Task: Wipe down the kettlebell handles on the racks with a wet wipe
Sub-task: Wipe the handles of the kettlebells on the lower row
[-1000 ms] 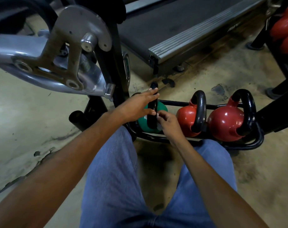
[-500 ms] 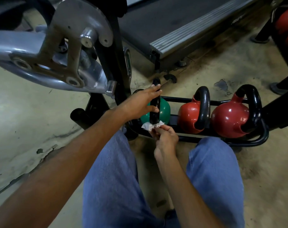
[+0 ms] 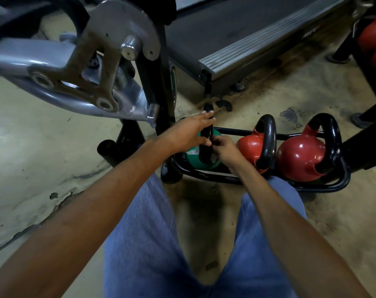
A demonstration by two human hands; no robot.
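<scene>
A green kettlebell (image 3: 192,157) with a black handle (image 3: 207,151) sits at the left end of a low black floor rack (image 3: 217,177). My left hand (image 3: 189,134) grips the upper part of that handle, fingers over the top and thumb below. My right hand (image 3: 227,150) is curled against the handle's right side; a sliver of white wet wipe (image 3: 214,158) shows under its fingers. Two red kettlebells (image 3: 250,148) (image 3: 299,157) with black handles stand to the right on the same rack.
A silver machine arm (image 3: 79,67) and its black upright (image 3: 159,82) hang close over the left of the rack. A treadmill deck (image 3: 258,37) lies behind. More red kettlebells (image 3: 374,41) sit on a stand at top right. My knees in blue trousers are below.
My right hand, which held the wipe low at the handle's base half a second ago, has moved up against the handle's side. My left hand keeps its hold on the handle.
</scene>
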